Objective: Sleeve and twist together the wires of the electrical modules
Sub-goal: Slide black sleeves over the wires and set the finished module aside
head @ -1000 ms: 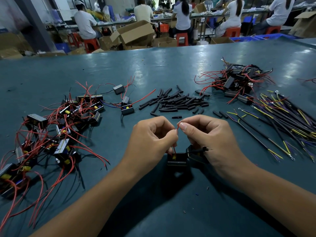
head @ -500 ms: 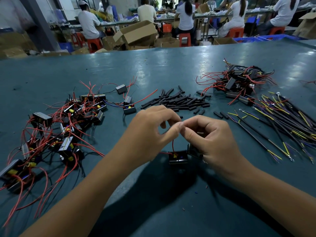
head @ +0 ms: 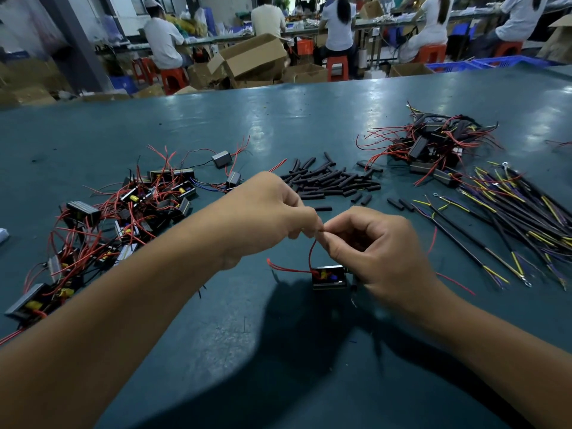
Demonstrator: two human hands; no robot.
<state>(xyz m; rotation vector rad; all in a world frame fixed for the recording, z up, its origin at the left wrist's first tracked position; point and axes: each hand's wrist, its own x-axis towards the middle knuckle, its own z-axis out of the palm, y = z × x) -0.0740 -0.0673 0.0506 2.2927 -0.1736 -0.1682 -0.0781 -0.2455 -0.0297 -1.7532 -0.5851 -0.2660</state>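
A small black electrical module [head: 328, 276] with yellow and red parts lies on the green table [head: 278, 125], below my hands. A thin red wire [head: 312, 252] rises from it to my fingertips. My left hand [head: 269, 212] and my right hand [head: 374, 246] meet above the module, and both pinch the wire's end between thumb and forefinger. My right hand is blurred. A second red wire [head: 280, 267] trails left from the module on the table.
A heap of modules with red wires [head: 123, 218] lies at the left. Several black sleeve tubes [head: 331, 181] lie beyond my hands. Another module pile [head: 433, 147] and a bundle of black, yellow and purple leads [head: 510, 218] lie at the right. People sit at benches behind.
Both hands have risen and shifted slightly right while still pinching the red wire. My left hand has turned over at the wrist, and the module now shows clear of my fingers.
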